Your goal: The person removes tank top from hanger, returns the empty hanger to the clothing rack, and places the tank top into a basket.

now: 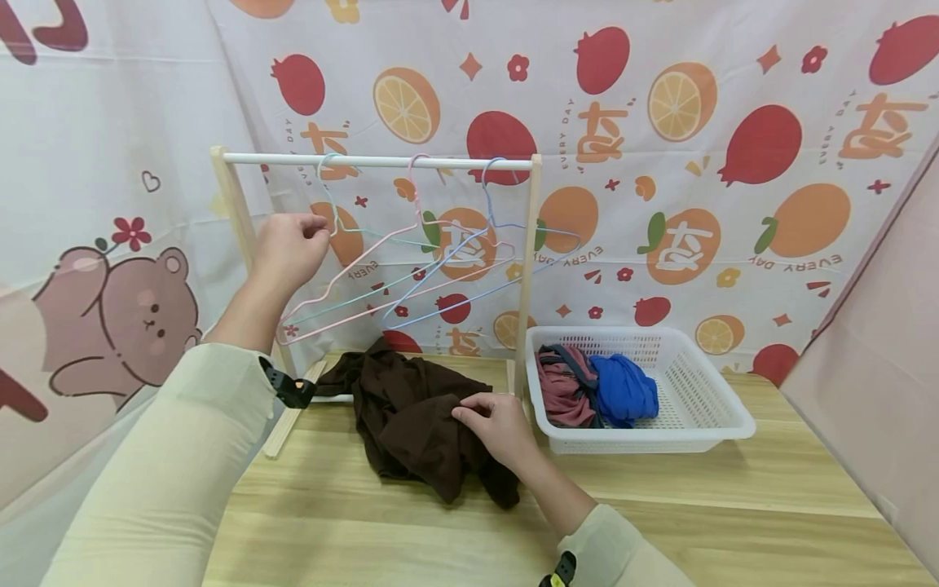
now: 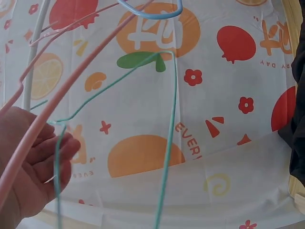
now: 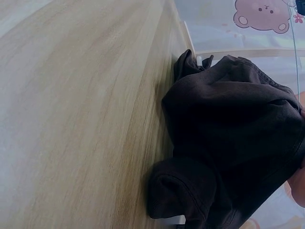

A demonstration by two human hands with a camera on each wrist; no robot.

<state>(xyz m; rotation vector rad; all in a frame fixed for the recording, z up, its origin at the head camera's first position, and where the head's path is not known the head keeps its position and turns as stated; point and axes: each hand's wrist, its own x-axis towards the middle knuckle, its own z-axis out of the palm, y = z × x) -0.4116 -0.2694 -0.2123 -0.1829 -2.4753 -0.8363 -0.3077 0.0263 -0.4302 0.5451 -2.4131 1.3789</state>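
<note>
A dark brown garment lies bunched on the table below the hanger rack, stitched seams showing in the right wrist view. My right hand pinches its upper right part between thumb and fingers. Three thin hangers hang from the rack's white rail: a mint green hanger at left, a pink hanger in the middle and a blue hanger at right. Raised by the rack's left post, my left hand has its fingers loosely bent, fingertips right at the green hanger's neck.
Right of the rack stands a white perforated basket holding a dusty pink and grey garment and a blue garment. The rack's wooden post rises between basket and garment. A fruit-printed curtain hangs behind.
</note>
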